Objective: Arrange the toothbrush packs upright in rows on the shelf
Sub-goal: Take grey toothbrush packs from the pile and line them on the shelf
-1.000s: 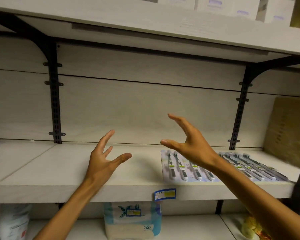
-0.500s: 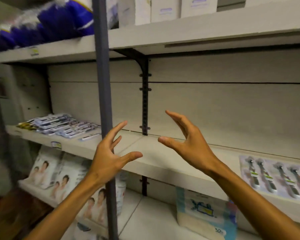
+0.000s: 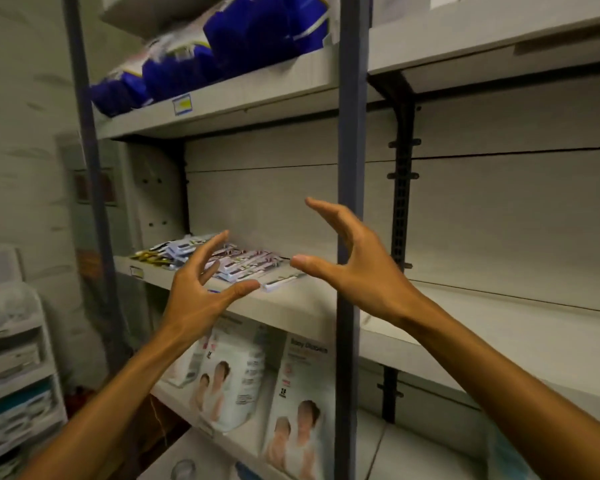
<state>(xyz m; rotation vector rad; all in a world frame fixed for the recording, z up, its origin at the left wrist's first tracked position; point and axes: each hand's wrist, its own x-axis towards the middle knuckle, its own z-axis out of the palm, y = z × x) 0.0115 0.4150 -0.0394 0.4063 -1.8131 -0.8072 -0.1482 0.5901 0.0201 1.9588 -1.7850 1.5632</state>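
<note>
Toothbrush packs lie flat in a loose, overlapping heap on the left part of the middle shelf, far behind the hands and left of the dark vertical post; none stands upright. One pack at the heap's right edge pokes out toward the shelf's front lip. Left hand is raised in front of the heap, palm turned inward, its fingers spread and gently bent, thumb stretched out to the right; it holds nothing and I cannot tell whether any fingertip touches a pack. Right hand hovers just right of it, in front of the post, fingers spread and curved like a claw with the thumb pointing left, also holding nothing. The two thumbs are near each other but apart. On the top shelf sit blue bags. Below the middle shelf stand white diaper packs printed with babies. At far left is a stack of pale drawers, blurred
</note>
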